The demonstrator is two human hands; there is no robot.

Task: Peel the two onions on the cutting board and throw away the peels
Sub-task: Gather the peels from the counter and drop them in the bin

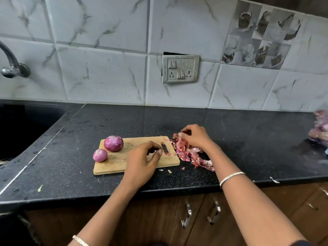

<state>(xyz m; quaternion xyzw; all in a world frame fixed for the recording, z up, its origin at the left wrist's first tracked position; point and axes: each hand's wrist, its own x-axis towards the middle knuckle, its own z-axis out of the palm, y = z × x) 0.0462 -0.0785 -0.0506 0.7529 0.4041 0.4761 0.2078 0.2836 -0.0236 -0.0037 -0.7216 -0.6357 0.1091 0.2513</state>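
Two peeled onions on the board, both hands at the peels beside it

The wooden cutting board (117, 163) lies near the desk's (248, 139) front edge, its long axis running left to right and its handle slot at the right end. The large onion (113, 143) and the small onion (100, 155) sit just beside each other at the board's left end. The peels (188, 154) are heaped on the desk against the board's right end. The right hand (196, 137) has its fingers (182, 133) curled down and is gripping the far part of the heap. The left hand (142, 162) rests on the board by the slot with bent fingers; I cannot tell whether it pinches a scrap. The dark sink (26, 125) to the left shows no contents. A blurred bag (319, 128) of reddish things sits at the right edge. Bare desk stretches behind the board to the wall.
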